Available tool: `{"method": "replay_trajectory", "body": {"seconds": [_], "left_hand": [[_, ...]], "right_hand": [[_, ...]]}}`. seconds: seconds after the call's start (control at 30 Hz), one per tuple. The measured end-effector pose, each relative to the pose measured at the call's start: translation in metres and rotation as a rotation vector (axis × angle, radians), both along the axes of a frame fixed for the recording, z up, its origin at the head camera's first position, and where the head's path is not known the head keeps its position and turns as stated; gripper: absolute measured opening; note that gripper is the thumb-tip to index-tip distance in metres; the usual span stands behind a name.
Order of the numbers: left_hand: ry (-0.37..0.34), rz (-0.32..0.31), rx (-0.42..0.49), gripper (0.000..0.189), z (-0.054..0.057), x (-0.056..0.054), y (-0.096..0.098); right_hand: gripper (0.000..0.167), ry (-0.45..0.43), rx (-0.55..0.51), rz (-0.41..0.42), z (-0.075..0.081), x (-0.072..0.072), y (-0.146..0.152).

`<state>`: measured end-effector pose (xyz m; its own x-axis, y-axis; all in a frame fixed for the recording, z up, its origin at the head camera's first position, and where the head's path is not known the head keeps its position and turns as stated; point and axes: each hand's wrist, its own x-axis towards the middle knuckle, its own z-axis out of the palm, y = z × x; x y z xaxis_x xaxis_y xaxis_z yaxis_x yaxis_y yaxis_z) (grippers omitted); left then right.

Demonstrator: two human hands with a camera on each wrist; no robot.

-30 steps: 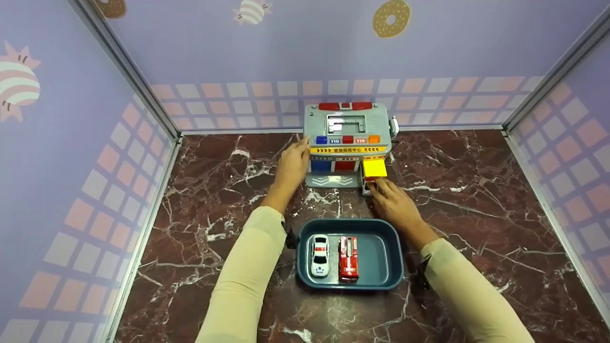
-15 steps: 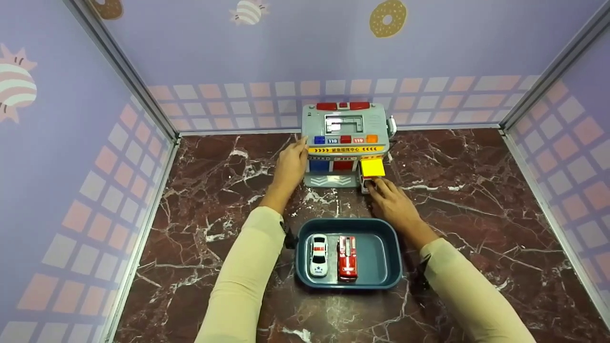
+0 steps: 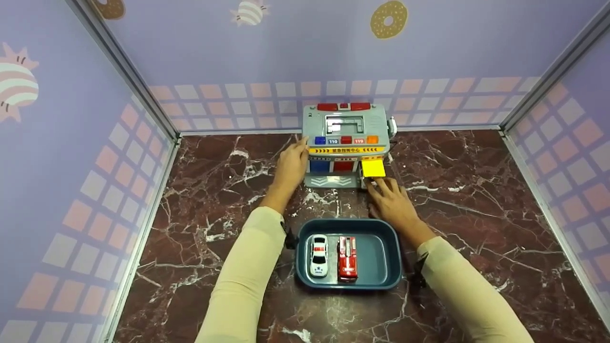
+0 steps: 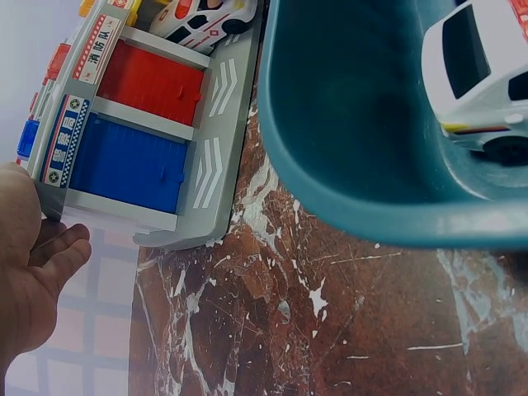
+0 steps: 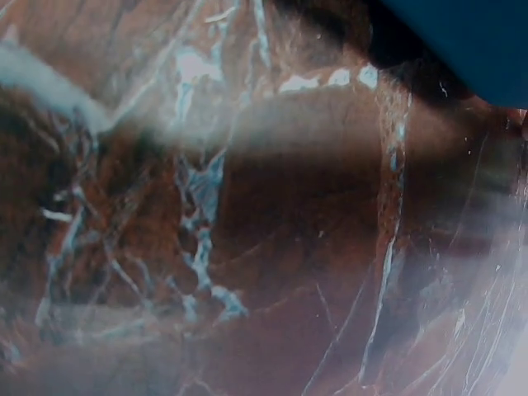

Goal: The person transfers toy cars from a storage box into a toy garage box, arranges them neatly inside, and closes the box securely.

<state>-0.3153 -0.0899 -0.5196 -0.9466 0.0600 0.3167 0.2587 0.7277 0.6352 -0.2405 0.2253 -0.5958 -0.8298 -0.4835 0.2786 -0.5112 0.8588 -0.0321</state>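
Observation:
A grey toy rescue station (image 3: 345, 126) stands by the back wall with blue, red and yellow doors. My left hand (image 3: 291, 164) rests against its left side; in the left wrist view the thumb and fingers (image 4: 62, 256) lie along that side. The yellow door (image 3: 373, 168) is raised on the right. Under it a white toy ambulance (image 4: 202, 23) sits partly in the bay, on the grey ramp. My right hand (image 3: 391, 200) is at the ambulance's rear end, its extended fingers touching it. The right wrist view shows only blurred tabletop and tub.
A dark teal tub (image 3: 395, 281) stands between the forearms, in front of the station. In it lie a white toy police car (image 3: 319, 256) and a red toy fire truck (image 3: 348, 259). Patterned panels (image 3: 267, 57) wall in the marbled tabletop (image 3: 228, 181) at the back and sides.
The ambulance has gone farther in under the yellow door, and less of it shows. My right hand has edged forward with it, its fingers now behind the car. The left hand stays put.

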Motion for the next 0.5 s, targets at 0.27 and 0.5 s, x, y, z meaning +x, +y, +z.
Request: {"method": "replay_trajectory", "body": {"seconds": [0.27, 0.5], "left_hand": [[0.008, -0.004, -0.007, 0.04, 0.0, -0.001, 0.0], [-0.012, 0.003, -0.002, 0.04, 0.001, -0.001, 0.0]], "right_hand": [[0.069, -0.14, 0.036, -0.062, 0.007, -0.003, -0.004], [0.074, -0.212, 0.028, -0.084, 0.011, -0.006, -0.005]]}}
